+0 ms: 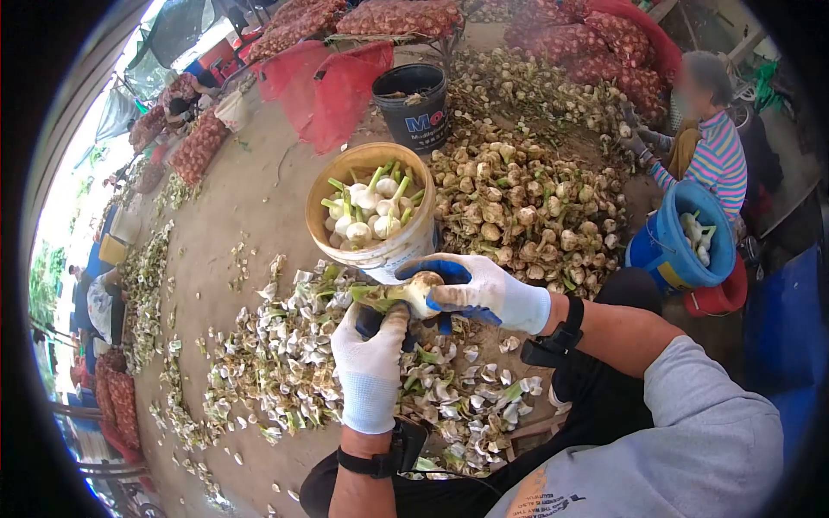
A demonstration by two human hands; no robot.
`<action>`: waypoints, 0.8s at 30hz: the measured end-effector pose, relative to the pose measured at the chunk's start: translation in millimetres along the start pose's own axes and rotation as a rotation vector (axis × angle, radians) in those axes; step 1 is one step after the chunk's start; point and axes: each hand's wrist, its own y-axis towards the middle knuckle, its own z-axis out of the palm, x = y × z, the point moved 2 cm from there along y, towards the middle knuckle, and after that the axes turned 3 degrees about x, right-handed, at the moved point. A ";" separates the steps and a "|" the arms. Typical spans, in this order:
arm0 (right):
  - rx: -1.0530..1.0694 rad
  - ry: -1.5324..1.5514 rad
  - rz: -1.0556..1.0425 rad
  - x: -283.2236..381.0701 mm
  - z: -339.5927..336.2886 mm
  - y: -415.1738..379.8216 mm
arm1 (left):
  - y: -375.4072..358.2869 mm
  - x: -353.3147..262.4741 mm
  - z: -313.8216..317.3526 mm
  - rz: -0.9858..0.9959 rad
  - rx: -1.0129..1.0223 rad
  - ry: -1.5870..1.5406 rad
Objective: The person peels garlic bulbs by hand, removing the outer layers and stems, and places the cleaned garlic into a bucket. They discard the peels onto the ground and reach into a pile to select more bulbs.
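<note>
A garlic bulb [420,293] with a green stem is held between my two gloved hands, over a litter of peeled skins [285,354]. My right hand [479,289], in a white and blue glove, is closed around the bulb. On the stem side, my left hand [377,337] pinches the stalk close to the bulb. Just beyond stands a cream bucket [324,211] of cleaned white garlic [367,207] with short green stems. Beside it spreads a large heap of unpeeled garlic [527,211], brownish and dirty.
At the right a person in a striped top [721,160] sits by a blue bucket [646,250] holding cleaned garlic. A black bucket [410,121] stands behind the cream one. Red mesh sacks [397,17] fill the back, and a red sheet [332,95] hangs there.
</note>
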 end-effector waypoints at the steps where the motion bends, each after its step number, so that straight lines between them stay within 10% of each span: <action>1: -0.003 0.126 0.011 -6.4 -0.8 -0.2 | -0.2 -0.4 0.6 0.000 0.001 -0.002; 9: -0.024 0.287 0.021 -13.2 -4.1 3.2 | 0.5 5.3 2.9 0.136 -0.053 0.117; 12: -0.163 -0.175 -0.123 1.6 6.9 -0.4 | 0.5 8.4 5.6 0.177 -0.068 0.124; 20: 0.048 0.353 0.032 -9.8 -24.8 0.7 | 1.7 13.8 3.4 -0.051 -0.018 -0.320; 24: -0.210 -0.128 -0.124 -1.0 -14.0 6.8 | 1.0 10.1 7.5 0.040 -0.079 -0.168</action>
